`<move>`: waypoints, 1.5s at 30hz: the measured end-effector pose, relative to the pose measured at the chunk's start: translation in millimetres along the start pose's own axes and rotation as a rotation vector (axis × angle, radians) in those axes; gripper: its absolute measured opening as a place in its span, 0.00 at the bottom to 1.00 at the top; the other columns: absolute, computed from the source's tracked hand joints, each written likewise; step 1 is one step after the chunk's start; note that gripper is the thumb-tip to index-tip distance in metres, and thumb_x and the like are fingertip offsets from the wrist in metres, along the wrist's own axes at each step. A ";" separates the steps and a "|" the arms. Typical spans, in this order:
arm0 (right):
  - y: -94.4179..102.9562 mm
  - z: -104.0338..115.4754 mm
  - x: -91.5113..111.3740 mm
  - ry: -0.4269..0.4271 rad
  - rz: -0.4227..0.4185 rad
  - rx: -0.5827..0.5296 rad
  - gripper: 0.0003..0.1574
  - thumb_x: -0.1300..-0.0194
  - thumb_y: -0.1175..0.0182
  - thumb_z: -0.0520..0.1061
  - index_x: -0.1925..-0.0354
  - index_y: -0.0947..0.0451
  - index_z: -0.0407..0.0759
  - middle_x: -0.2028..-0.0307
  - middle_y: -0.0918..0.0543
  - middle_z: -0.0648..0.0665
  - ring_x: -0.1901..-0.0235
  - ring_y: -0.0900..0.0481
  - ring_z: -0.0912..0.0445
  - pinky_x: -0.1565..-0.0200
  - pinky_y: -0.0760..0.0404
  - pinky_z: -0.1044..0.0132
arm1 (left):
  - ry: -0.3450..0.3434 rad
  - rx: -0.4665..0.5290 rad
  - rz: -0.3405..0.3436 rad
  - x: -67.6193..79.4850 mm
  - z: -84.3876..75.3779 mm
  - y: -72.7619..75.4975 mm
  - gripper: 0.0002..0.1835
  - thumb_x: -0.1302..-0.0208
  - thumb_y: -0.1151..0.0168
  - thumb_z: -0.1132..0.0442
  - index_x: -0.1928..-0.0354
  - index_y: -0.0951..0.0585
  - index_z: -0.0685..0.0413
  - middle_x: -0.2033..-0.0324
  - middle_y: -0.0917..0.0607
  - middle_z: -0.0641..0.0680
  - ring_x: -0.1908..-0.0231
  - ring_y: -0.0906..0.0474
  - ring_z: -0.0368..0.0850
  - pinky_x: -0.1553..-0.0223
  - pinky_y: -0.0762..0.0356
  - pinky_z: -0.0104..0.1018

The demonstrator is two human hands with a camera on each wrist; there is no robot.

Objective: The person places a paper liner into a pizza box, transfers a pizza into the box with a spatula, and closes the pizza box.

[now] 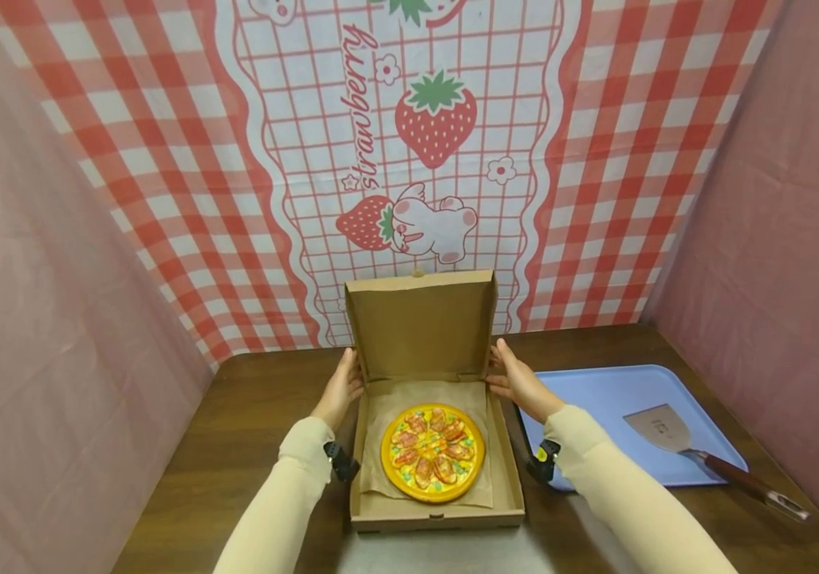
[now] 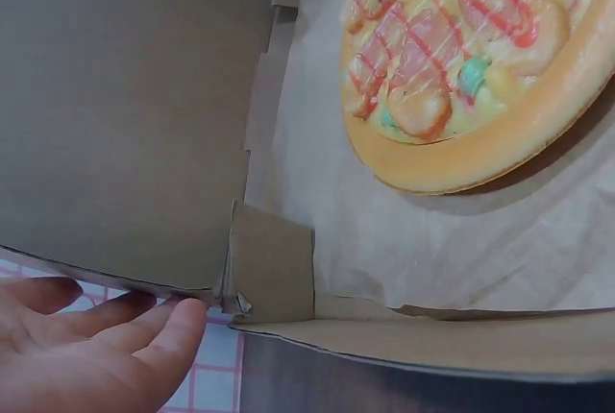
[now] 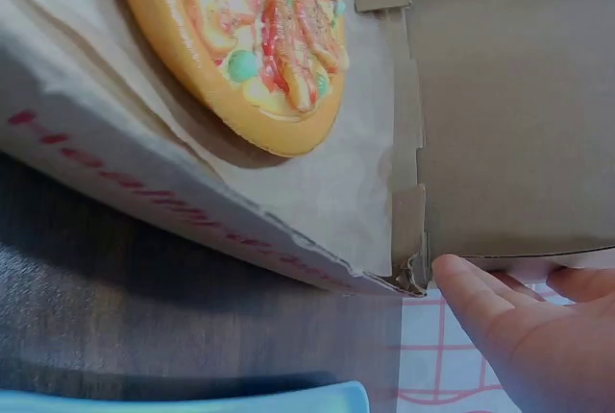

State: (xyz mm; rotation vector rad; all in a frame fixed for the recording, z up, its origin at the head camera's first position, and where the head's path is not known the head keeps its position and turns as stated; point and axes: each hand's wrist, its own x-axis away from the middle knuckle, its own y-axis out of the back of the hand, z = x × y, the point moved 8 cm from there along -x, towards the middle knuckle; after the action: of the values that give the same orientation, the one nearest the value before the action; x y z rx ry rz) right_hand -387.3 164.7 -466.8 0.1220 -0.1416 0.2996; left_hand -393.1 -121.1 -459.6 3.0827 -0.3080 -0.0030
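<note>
An open cardboard pizza box (image 1: 438,522) stands in the middle, its lid (image 1: 421,331) raised at the back. Inside, a round pizza (image 1: 433,452) with a yellow crust lies on brown paper (image 2: 384,250). My left hand (image 1: 340,388) is at the left hinge corner, fingers extended along the outer edge of the lid. On the opposite side, my right hand (image 1: 521,381) touches the lid's right edge near the hinge. Both wrist views show the fingertips right at the lid's lower edge, some fingers partly hidden behind it.
To the right lies a light blue tray (image 1: 596,391) on the dark wooden table (image 1: 251,446). A broad metal spatula (image 1: 667,428) rests on it, the handle sticking out past the tray's edge. Behind the box hangs a red checkered strawberry cloth (image 1: 445,191); pink curtains flank both sides.
</note>
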 end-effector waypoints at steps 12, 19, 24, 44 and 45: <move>-1.6 -4.7 14.8 0.020 0.042 0.071 0.49 0.25 0.82 0.68 0.24 0.77 0.38 0.24 0.68 0.28 0.27 0.54 0.29 0.27 0.48 0.41 | 0.052 0.039 0.000 10.3 8.9 -4.0 0.41 0.24 0.76 0.42 0.25 0.60 0.69 0.26 0.58 0.74 0.29 0.57 0.79 0.27 0.54 0.63; -0.1 -4.9 14.0 0.023 0.050 0.072 0.55 0.29 0.80 0.75 0.24 0.76 0.38 0.24 0.66 0.28 0.27 0.53 0.29 0.27 0.48 0.39 | 0.049 0.035 0.001 13.2 2.6 -4.9 0.41 0.24 0.74 0.41 0.25 0.60 0.69 0.26 0.57 0.75 0.30 0.55 0.79 0.27 0.50 0.63; -1.8 -4.5 14.1 0.013 0.051 0.098 0.56 0.30 0.80 0.76 0.23 0.75 0.41 0.24 0.65 0.29 0.27 0.53 0.29 0.28 0.47 0.36 | 0.048 0.015 0.003 15.0 2.2 -5.4 0.40 0.23 0.73 0.42 0.24 0.60 0.66 0.26 0.56 0.75 0.30 0.54 0.79 0.29 0.45 0.63; 0.2 -14.5 41.4 0.034 0.023 0.128 0.55 0.26 0.78 0.72 0.24 0.70 0.32 0.25 0.57 0.24 0.27 0.48 0.33 0.28 0.43 0.42 | 0.018 0.029 0.036 36.9 13.5 -6.5 0.48 0.27 0.73 0.34 0.26 0.62 0.72 0.29 0.56 0.82 0.30 0.54 0.79 0.28 0.51 0.64; 0.3 -14.8 42.7 0.039 0.023 0.131 0.54 0.26 0.79 0.71 0.25 0.70 0.30 0.26 0.56 0.23 0.28 0.48 0.32 0.28 0.43 0.41 | 0.013 0.040 0.036 34.5 20.8 -4.1 0.50 0.28 0.70 0.32 0.25 0.61 0.71 0.29 0.55 0.81 0.30 0.53 0.78 0.28 0.50 0.63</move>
State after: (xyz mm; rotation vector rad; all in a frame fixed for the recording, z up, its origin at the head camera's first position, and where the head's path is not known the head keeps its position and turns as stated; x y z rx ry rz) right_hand -345.2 179.3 -474.6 0.2442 -0.0843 0.3339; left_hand -358.7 -124.9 -480.5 3.1153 -0.3670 0.0249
